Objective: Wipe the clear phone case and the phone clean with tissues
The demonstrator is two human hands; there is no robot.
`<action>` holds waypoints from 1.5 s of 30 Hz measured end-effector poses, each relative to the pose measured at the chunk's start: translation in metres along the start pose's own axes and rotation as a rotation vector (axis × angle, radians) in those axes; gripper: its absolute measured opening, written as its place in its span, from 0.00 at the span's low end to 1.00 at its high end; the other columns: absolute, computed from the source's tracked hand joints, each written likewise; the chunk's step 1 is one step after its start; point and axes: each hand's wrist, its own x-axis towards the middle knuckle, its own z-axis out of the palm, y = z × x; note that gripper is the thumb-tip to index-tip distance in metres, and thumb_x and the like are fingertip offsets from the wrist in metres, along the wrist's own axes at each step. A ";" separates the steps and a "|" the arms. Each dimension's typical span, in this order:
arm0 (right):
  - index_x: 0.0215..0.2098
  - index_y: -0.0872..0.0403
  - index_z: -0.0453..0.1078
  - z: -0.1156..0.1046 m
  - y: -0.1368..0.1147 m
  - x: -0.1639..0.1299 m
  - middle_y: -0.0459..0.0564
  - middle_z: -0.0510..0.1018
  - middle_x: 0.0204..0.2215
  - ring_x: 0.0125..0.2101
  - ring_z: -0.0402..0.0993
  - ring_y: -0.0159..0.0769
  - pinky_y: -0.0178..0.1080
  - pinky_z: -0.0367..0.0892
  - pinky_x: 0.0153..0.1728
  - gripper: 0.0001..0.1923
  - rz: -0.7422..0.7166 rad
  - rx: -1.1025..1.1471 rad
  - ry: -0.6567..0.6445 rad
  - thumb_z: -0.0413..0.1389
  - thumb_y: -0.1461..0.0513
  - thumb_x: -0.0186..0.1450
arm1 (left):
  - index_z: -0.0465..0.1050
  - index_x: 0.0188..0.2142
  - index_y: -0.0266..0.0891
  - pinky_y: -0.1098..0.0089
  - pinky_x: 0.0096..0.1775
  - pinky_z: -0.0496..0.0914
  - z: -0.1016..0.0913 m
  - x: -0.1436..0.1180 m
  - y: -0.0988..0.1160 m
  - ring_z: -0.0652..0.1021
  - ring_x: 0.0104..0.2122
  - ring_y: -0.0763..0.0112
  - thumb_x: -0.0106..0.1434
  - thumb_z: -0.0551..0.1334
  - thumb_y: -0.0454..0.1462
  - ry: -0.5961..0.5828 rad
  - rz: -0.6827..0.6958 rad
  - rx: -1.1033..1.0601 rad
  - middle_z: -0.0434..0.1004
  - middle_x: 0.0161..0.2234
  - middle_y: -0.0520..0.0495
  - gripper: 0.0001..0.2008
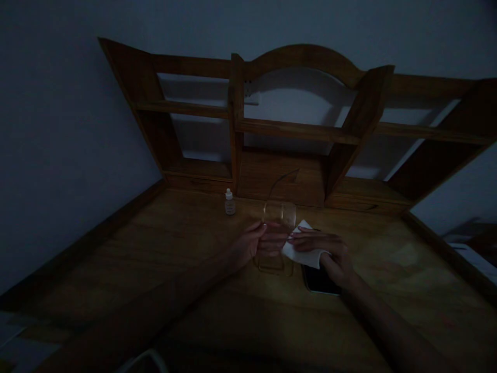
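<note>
Shelf unit (295,129): wooden, open-fronted, along the far side of the worktop (163,233).

Bottle (230,205): small, white-capped, upright on the worktop, left of and beyond your hands.

Left hand (248,243): yours, thumb and fingers pinching the clear case; your fingers show through it.

Clear case (281,212): looks like a phone cover, held up in the middle of the scene, tilted, its outline faint in dim light. Probably light, thin and flexible, perhaps slick; hard to break but easily smudged. Best held by its side edges, so you keep fingers off the broad face.

White cloth (305,257): soft, thin, limp, likely paper or fabric; bunched at the clear case's right side. Hold it flat beneath several fingers.

Phone (322,282): dark screen up on the worktop, partly under your right hand.

Right hand (337,254): yours, fingers together, gripping the white cloth.
</note>
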 end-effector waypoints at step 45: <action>0.69 0.43 0.50 0.020 0.001 0.003 0.46 0.57 0.68 0.67 0.50 0.44 0.57 0.52 0.66 0.33 0.203 -0.391 0.039 0.46 0.69 0.68 | 0.78 0.47 0.36 0.69 0.40 0.70 0.004 0.001 -0.004 0.77 0.41 0.65 0.63 0.64 0.38 0.075 0.105 0.042 0.79 0.43 0.41 0.14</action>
